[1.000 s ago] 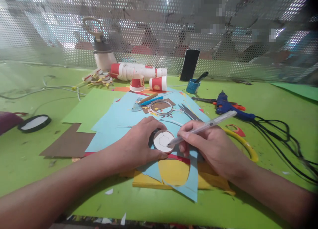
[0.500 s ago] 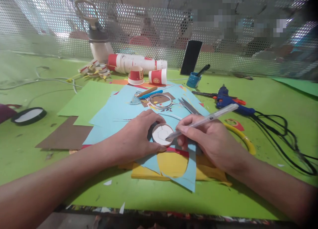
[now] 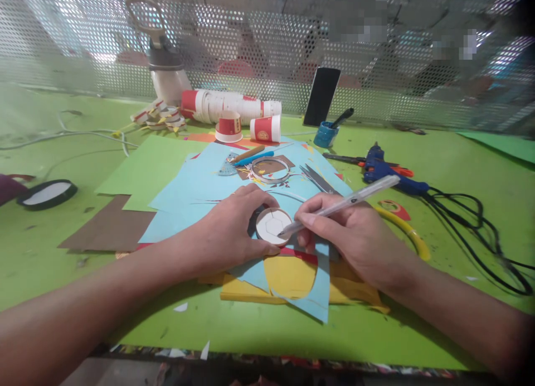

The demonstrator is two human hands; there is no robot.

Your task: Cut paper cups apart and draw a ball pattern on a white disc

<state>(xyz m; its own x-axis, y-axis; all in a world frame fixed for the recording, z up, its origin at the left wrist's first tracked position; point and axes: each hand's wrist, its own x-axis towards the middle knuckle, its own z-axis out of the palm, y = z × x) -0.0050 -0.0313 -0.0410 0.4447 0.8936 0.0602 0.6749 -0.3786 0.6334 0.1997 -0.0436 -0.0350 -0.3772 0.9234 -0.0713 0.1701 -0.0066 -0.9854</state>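
Between thumb and fingers, my left hand (image 3: 240, 224) grips a small round paper cup base (image 3: 271, 223) by its rim. Its white face carries thin drawn lines that form a hexagon. My right hand (image 3: 338, 230) is closed around a grey pen (image 3: 349, 199), whose tip touches the white face near its lower right. Under both hands lie light blue paper sheets (image 3: 179, 179). A yellow paper piece (image 3: 290, 274) shows through a cut-out in the blue sheet in front of me. Scissors (image 3: 317, 178) lie just beyond my right hand, their handles hidden.
A blue glue gun (image 3: 380, 168) with a black cable lies right, near a yellow ring (image 3: 407, 235). Stacked paper cups (image 3: 229, 106), a bottle (image 3: 167, 76), a phone (image 3: 321, 96) and a blue jar (image 3: 326, 135) stand behind. Black tape (image 3: 48, 194) lies left.
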